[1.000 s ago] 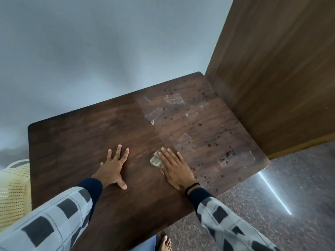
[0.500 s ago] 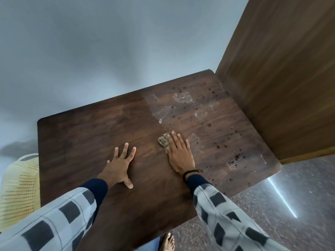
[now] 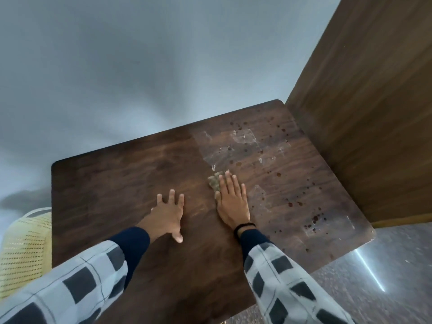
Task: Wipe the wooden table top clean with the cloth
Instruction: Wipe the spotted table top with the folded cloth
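A dark wooden table top (image 3: 112, 190) fills the middle of the view. Its right half carries dark spots and pale smeared patches (image 3: 236, 146). My right hand (image 3: 232, 201) lies flat with straight fingers on a small greenish-brown cloth (image 3: 214, 181), which shows only at the hand's upper left edge. My left hand (image 3: 169, 211) rests flat on the bare wood to the left, fingers spread, holding nothing.
A tall wooden panel (image 3: 364, 113) stands against the table's right side. A grey wall (image 3: 140, 66) runs behind the table. A yellow woven chair back (image 3: 25, 249) sits at the left edge. Speckled floor (image 3: 385, 288) lies at the lower right.
My right hand has slid the cloth away from me, toward the smeared patches at the back of the table. My left hand stays planted on the wood.
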